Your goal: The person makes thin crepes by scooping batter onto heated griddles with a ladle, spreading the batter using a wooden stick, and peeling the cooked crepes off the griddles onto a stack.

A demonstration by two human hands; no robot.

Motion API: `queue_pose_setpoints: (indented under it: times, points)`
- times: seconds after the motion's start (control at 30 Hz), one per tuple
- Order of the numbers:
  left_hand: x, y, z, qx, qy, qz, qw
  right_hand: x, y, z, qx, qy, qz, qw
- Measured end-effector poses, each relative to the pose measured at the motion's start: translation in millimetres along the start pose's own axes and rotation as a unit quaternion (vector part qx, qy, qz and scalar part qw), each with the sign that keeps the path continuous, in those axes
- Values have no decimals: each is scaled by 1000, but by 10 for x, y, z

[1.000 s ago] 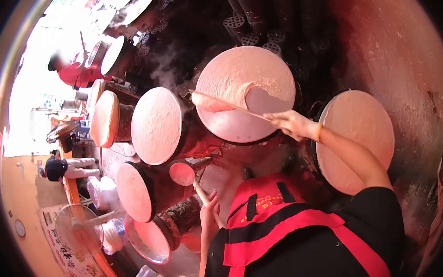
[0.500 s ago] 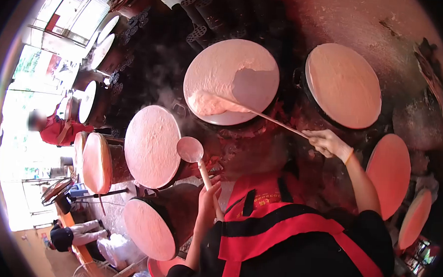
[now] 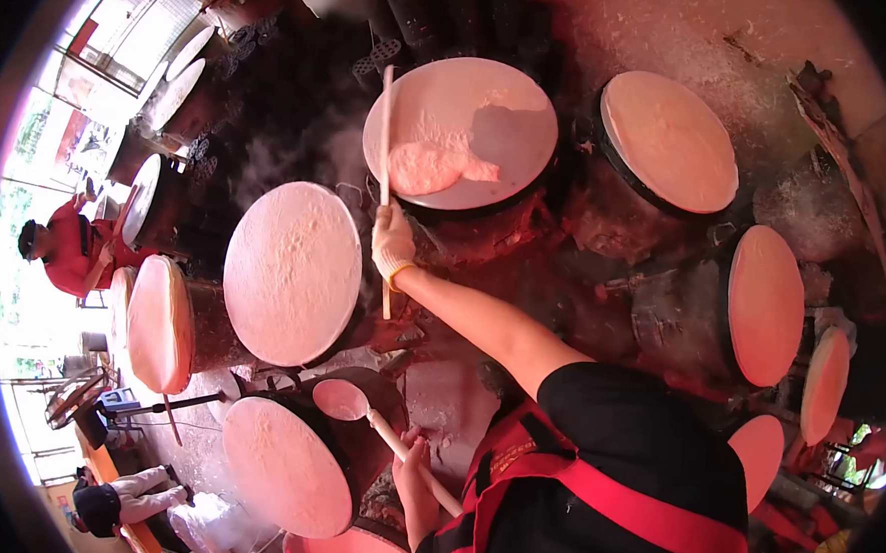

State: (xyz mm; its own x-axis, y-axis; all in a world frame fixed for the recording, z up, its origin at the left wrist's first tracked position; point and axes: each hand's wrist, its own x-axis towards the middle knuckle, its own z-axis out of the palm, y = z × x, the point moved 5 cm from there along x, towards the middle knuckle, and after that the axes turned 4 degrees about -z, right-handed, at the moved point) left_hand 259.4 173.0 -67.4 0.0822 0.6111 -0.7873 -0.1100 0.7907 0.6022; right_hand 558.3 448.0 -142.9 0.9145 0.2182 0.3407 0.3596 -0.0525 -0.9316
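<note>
My left hand is closed around the pale handle of a ladle, whose round bowl hangs near the lower-left griddle. In my right hand is a long thin wooden stick; it stretches across the left rim of the top middle griddle. A soft pinkish heap of batter sits on the lower left of that griddle, beside the stick. Some of the griddle's surface to the right is bare and grey. Steam drifts to its left.
Several round griddles coated in batter stand around me, among them a left one, a lower-left one and an upper-right one. A red tub is below. A person in red works at the far left; another person is lower left.
My right hand has swung left with the stick, from right of the top griddle to its left edge. The heap of batter looks more gathered. The ladle has dropped lower.
</note>
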Motion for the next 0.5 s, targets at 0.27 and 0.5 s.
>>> queue_pose_setpoints:
  times: [0.27,0.5]
  points:
    - [-23,11,124,-21,-80,-11,997,121,-281,-1823,187,-219,379,879]
    - [23,73,455,66,-125,-2,990,377,-428,-1653,309,-253,404,823]
